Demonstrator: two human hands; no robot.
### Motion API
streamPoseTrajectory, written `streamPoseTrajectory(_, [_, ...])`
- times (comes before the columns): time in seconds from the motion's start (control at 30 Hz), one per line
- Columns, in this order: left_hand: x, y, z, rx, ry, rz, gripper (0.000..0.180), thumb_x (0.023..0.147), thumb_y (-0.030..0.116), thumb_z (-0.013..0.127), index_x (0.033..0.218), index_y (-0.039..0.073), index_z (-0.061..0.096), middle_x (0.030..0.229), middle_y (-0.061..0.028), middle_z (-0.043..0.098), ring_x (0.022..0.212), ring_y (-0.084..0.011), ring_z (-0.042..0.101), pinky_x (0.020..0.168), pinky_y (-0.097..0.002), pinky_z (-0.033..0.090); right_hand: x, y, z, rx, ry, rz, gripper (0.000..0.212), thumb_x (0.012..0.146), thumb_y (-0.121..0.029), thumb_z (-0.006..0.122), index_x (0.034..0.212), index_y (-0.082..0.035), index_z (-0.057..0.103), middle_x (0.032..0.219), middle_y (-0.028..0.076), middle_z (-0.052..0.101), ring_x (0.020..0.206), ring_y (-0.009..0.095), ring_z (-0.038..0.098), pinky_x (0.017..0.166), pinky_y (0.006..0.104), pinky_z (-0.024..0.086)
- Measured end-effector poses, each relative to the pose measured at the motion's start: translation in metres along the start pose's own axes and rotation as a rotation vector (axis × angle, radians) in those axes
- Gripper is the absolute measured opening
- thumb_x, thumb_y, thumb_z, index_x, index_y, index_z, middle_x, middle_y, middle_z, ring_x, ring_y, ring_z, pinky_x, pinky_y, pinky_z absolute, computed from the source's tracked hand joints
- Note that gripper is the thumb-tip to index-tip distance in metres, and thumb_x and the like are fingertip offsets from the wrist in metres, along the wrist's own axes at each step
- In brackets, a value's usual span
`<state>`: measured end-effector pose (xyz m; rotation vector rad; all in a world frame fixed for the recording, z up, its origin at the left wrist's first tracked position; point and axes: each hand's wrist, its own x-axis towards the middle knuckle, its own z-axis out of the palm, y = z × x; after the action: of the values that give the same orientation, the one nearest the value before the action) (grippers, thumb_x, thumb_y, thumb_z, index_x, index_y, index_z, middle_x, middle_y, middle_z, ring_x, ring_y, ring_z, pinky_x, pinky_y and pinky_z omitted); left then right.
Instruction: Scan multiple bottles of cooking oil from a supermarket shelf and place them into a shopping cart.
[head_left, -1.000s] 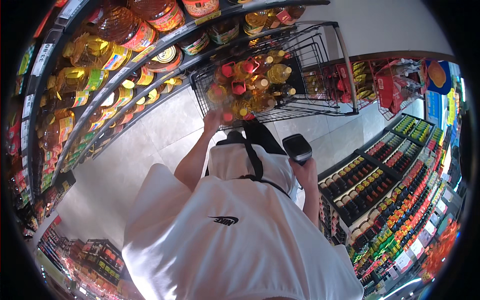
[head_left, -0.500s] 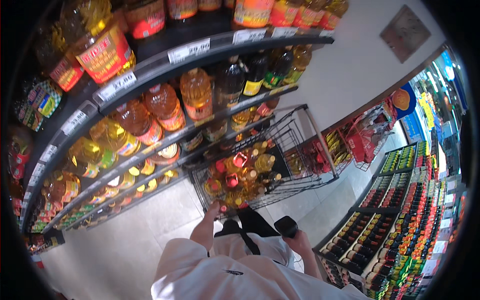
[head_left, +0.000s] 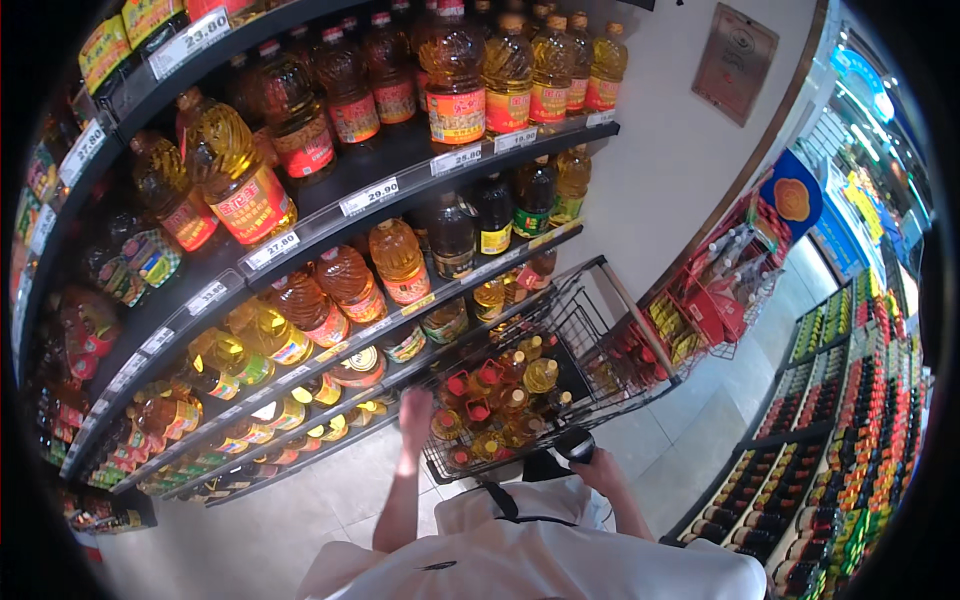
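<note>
My left hand (head_left: 415, 410) is stretched forward at the left side of the wire shopping cart (head_left: 640, 403), in front of the lower shelves. Motion smears its fingers, so I cannot make out whether they are spread or closed. Inside the cart stand several cooking oil bottles (head_left: 540, 375), some with red caps and red handles. In my right hand (head_left: 600, 474) is a black handheld device (head_left: 574, 445), held at the cart's near right side. Its exact kind does not show.
On the left, a long curved shelf (head_left: 350, 205) carries rows of oil bottles and price tags. A red rack (head_left: 690, 310) of packaged goods stands beyond the cart. Stepped displays of bottles (head_left: 790, 430) line the right. A plaque (head_left: 735, 62) hangs on the wall.
The view has tipped up, showing more of the upper shelf. My left hand has moved forward from the cart's near edge towards the shelves. My right hand still holds the device, now nearer the cart.
</note>
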<state>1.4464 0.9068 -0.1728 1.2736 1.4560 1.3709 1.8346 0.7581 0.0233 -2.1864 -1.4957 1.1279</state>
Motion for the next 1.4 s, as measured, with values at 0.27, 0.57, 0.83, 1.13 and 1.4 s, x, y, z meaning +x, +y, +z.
streamPoseTrajectory(0.27, [0.259,0.427,0.069,-0.205,-0.064,0.519,0.077,0.089,0.016,0.070,0.148,0.001,0.023,0.149,-0.0238,0.037,0.139,-0.0302,0.038,0.113,-0.0415,0.034,0.073,0.006,-0.050,0.090,-0.154,-0.071,0.047,0.073,-0.035,0.075,0.103,0.000,0.067,0.096,0.025,0.069,0.095,0.041,0.066,0.081,0.0445,0.053])
streamPoseTrajectory(0.57, [0.373,0.514,0.167,0.189,0.316,0.439,0.091,0.065,0.042,0.089,0.124,-0.009,0.042,0.121,-0.0224,0.061,0.112,-0.0292,0.061,0.098,-0.0377,0.047,0.131,0.068,-0.135,0.160,-0.023,-0.029,0.043,0.071,-0.032,0.075,0.095,0.004,0.068,0.088,0.027,0.069,0.093,0.042,0.067,0.077,0.0463,0.052])
streamPoseTrajectory(0.83, [0.369,0.494,0.176,0.079,0.667,0.565,0.075,0.068,0.030,0.089,0.121,-0.003,0.049,0.115,-0.0166,0.063,0.108,-0.0243,0.061,0.097,-0.0366,0.046,0.173,0.115,-0.151,0.174,0.012,-0.088,0.024,0.075,-0.023,0.073,0.083,-0.001,0.068,0.061,0.008,0.064,0.055,0.020,0.064,0.056,0.0353,0.049])
streamPoseTrajectory(1.13, [0.298,0.477,0.090,-0.619,0.359,0.755,0.042,0.089,0.022,0.066,0.125,0.002,0.054,0.115,-0.0087,0.063,0.104,-0.0228,0.064,0.095,-0.0408,0.051,0.141,0.071,-0.182,0.274,-0.160,-0.054,0.017,0.076,-0.013,0.071,0.087,0.000,0.068,0.061,0.003,0.061,0.056,0.013,0.059,0.054,0.0313,0.047])
streamPoseTrajectory(1.4, [0.162,0.462,0.079,-1.034,-0.415,0.315,0.081,0.079,0.052,0.066,0.138,0.002,0.045,0.130,-0.0248,0.056,0.120,-0.0427,0.055,0.103,-0.0546,0.045,0.073,-0.044,-0.200,0.721,-0.425,-0.456,0.030,0.079,0.000,0.065,0.109,0.000,0.065,0.083,0.005,0.068,0.065,0.013,0.065,0.060,0.0292,0.052])
